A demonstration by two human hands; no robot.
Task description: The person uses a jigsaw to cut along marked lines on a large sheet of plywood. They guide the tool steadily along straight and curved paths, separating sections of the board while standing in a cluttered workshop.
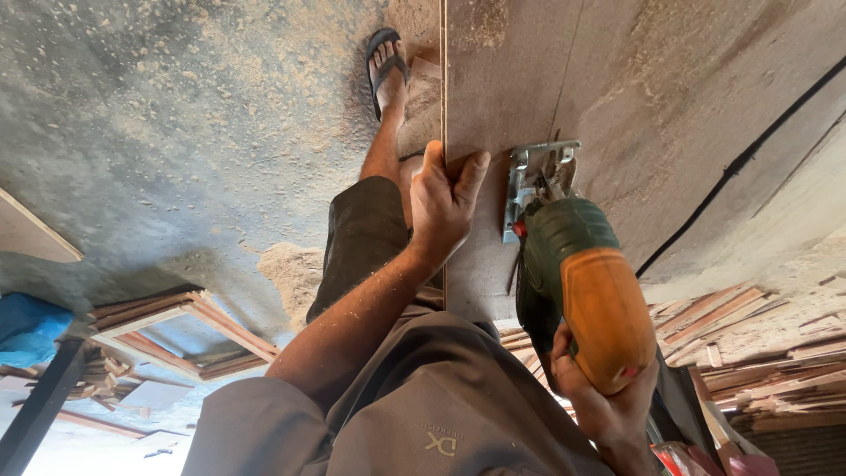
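Note:
My left hand (445, 203) grips the left edge of a large brown plywood board (652, 79), thumb on the edge and fingers on top. My right hand (602, 401) is closed around the handle of a green jigsaw with an orange top (582, 282). The saw's metal base plate (531, 181) rests flat on the board just right of my left hand. A thin pencil line (568, 62) runs along the board ahead of the saw. Where the blade meets the wood is hidden by the saw.
A black cable (736, 167) crosses the board at the right. My foot in a black sandal (388, 66) stands on the sawdust-covered concrete floor (176, 115). A wooden frame (181, 330) and a blue object (26, 326) lie left; scrap wood strips (758, 353) are piled right.

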